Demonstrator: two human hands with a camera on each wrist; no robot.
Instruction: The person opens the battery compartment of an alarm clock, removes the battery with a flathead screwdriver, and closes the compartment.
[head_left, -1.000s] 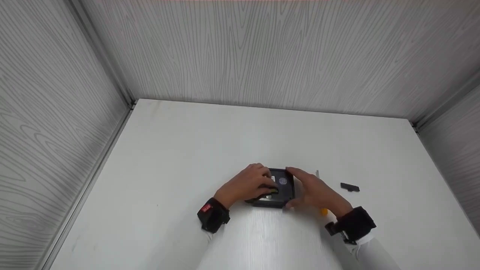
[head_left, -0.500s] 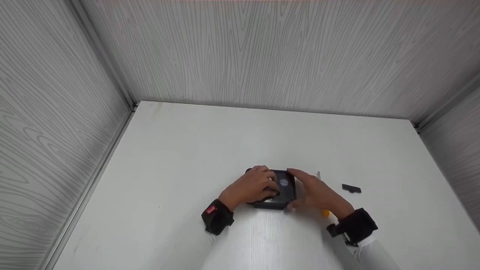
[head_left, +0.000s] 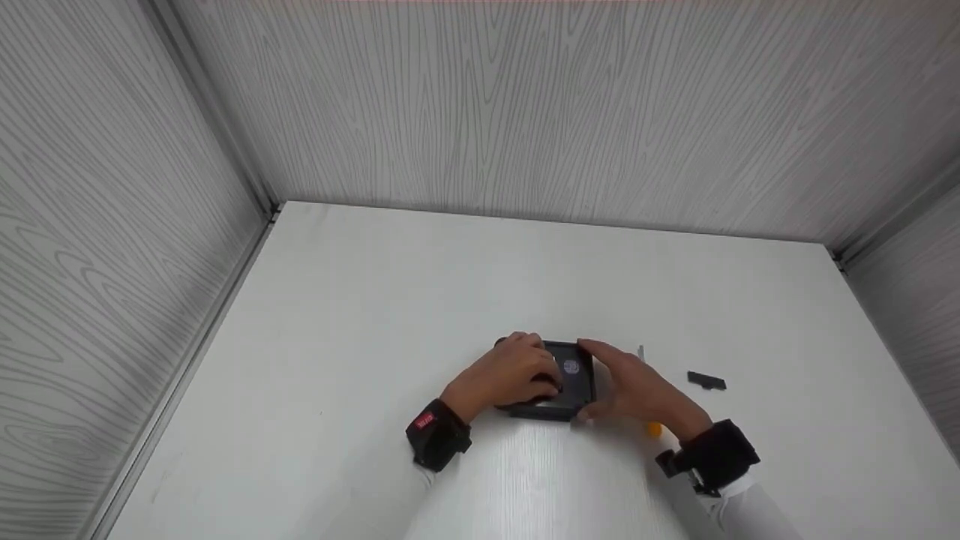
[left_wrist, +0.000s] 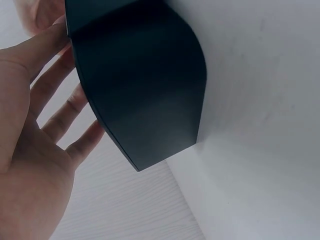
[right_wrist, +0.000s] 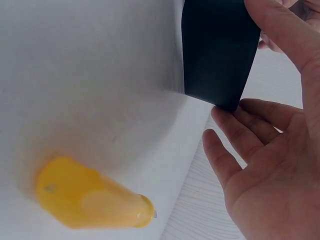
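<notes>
As less pale area of the dark device [head_left: 576, 387] is exposed beside the left hand [head_left: 517, 373] than a second ago, what is done or gripped there cannot be told; on the table [head_left: 390, 300], the device's right edge is held by the right hand [head_left: 631, 386].

I'm at what looks like a panelled work booth [head_left: 97, 225]: grey wood-grain panels [head_left: 487, 105] stand beyond my white desk [head_left: 375, 300] and along both sides, with grey strips [head_left: 215, 105] where they meet. Whether it belongs to a lab, a workshop or somewhere else, I can't tell.
</notes>
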